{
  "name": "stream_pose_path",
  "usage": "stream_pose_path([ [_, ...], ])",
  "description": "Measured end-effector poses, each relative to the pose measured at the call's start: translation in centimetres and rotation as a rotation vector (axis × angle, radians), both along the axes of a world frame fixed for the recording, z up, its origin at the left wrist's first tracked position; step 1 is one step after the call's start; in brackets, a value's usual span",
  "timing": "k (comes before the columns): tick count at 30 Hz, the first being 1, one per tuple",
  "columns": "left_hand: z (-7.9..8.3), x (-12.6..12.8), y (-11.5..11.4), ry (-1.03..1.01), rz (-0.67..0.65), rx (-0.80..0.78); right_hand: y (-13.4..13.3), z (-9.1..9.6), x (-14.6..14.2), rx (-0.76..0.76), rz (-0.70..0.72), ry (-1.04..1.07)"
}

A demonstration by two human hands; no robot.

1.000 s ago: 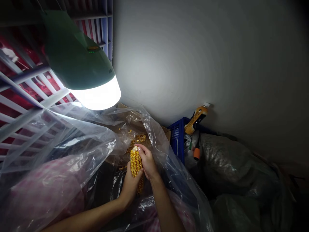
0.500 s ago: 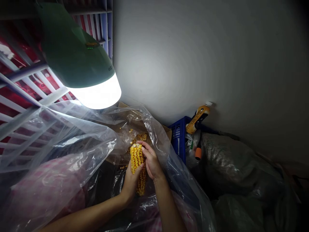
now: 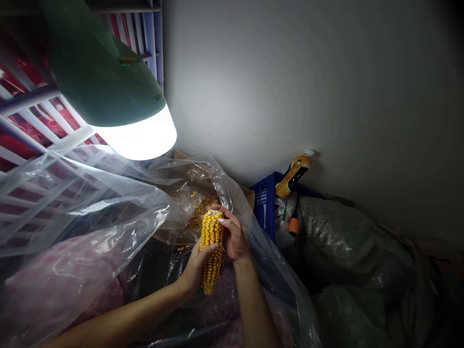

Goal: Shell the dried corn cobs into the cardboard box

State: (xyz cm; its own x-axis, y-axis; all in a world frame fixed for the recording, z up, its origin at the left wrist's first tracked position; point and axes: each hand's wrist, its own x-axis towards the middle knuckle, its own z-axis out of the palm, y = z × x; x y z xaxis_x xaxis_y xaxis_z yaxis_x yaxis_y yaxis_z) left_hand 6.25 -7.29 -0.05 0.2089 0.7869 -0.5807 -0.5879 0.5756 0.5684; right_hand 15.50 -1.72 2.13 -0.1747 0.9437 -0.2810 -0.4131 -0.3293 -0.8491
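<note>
Both my hands hold a yellow corn cob [image 3: 212, 251] upright over a clear plastic sheet. My left hand [image 3: 196, 268] wraps the cob's lower half from the left, thumb across its front. My right hand [image 3: 232, 234] grips the upper part from the right, fingers curled over the tip. Loose yellow kernels [image 3: 197, 217] lie in a cardboard box [image 3: 181, 159] lined with the clear plastic [image 3: 119, 203], just beyond the cob.
A green lamp [image 3: 119, 106] shines brightly at the upper left. A blue crate [image 3: 266, 203] with an orange bottle [image 3: 293, 174] stands against the grey wall. Filled dark sacks [image 3: 337, 237] lie to the right. White bars [image 3: 29, 96] stand at the left.
The cob has shifted slightly right and more of its length shows below my left hand. My right hand has slid round to the cob's upper right side.
</note>
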Motion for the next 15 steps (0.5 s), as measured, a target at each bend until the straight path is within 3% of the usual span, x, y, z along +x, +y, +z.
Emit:
stream_pose_path([
  [15, -0.3, -0.1, -0.5, 0.024, -0.009, -0.089, -0.3, -1.8, -1.5, -0.051, -0.101, -0.105],
])
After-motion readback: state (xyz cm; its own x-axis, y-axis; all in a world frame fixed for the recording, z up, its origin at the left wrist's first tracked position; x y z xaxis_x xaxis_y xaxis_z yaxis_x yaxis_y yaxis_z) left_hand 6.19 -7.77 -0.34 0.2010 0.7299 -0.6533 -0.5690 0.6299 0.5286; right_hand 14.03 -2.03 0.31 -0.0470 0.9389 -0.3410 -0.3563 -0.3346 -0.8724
